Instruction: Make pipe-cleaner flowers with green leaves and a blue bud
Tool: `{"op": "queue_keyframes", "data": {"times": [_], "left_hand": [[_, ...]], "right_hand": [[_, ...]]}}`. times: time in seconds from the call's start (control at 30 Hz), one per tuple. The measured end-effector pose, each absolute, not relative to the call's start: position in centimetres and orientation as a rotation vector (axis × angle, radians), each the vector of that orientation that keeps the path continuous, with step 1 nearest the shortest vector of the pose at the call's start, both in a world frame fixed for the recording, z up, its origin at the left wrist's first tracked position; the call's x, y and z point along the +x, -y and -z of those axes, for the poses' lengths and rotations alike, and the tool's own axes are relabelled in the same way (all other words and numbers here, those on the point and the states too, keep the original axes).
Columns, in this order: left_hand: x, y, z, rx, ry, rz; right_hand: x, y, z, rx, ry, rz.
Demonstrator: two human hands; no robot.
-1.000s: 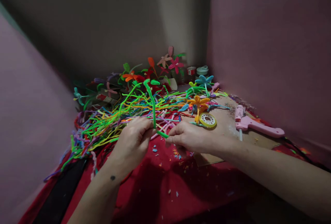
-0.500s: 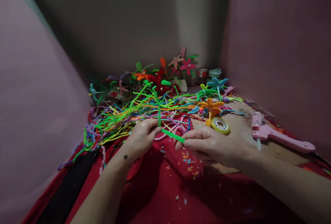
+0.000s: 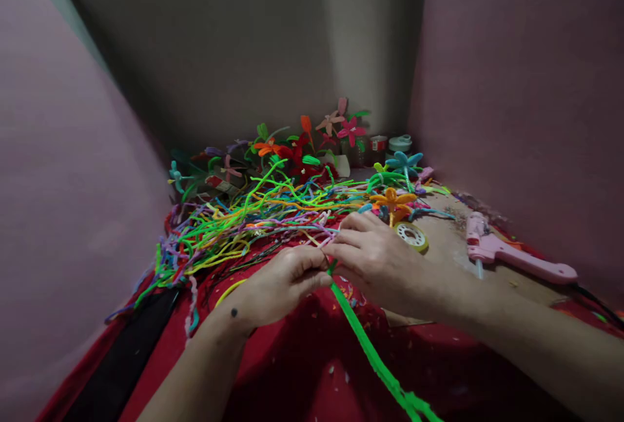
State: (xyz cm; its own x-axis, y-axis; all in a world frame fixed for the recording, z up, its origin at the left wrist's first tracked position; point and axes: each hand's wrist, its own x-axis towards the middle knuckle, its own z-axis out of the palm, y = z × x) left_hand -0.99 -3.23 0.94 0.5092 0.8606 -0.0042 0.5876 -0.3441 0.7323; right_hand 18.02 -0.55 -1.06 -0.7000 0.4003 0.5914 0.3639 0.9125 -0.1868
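Note:
A green pipe cleaner (image 3: 368,342) runs down from between my hands toward the lower right, its near end looking split or doubled. My left hand (image 3: 295,282) pinches it near its upper end. My right hand (image 3: 373,256) presses close against the left fingertips, its fingers closed around the same upper end. The fingers hide the exact spot where they grip. Behind my hands spreads a pile of colourful pipe cleaners (image 3: 234,207). An orange pipe cleaner flower (image 3: 392,201) and a yellow tape roll (image 3: 411,237) lie just beyond my right hand.
A pink hot glue gun (image 3: 517,254) rests on cardboard (image 3: 439,207) at the right, its cord trailing off. Finished flowers (image 3: 297,149) and small jars (image 3: 400,144) stand at the back wall. Scraps dot the red cloth (image 3: 292,370); a black strip (image 3: 131,350) lies left.
The green pipe cleaner has swung from pointing up and away to hanging down toward me. My right hand has moved up and left, and both hands now meet.

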Motion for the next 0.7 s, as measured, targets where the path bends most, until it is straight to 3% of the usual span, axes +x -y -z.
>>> {"op": "queue_keyframes", "data": {"times": [0.1, 0.23, 0.4, 0.7], "left_hand": [[-0.9, 3.3, -0.9, 2.061, -1.251, -0.541], [-0.9, 3.0, -0.8, 2.076, -1.389, -0.620], [-0.7, 2.7, -0.4, 2.087, -1.470, -0.697], [-0.4, 2.8, 0.1, 1.768, -1.402, -0.933]], "right_hand": [[17.5, 1.1, 1.7, -0.758, 2.408, -0.171], [17.2, 1.9, 1.5, -0.998, 2.230, -0.734], [16.6, 1.4, 1.5, -0.952, 1.936, -1.378], [16.4, 0.8, 1.4, -1.024, 1.782, -1.530]]}}
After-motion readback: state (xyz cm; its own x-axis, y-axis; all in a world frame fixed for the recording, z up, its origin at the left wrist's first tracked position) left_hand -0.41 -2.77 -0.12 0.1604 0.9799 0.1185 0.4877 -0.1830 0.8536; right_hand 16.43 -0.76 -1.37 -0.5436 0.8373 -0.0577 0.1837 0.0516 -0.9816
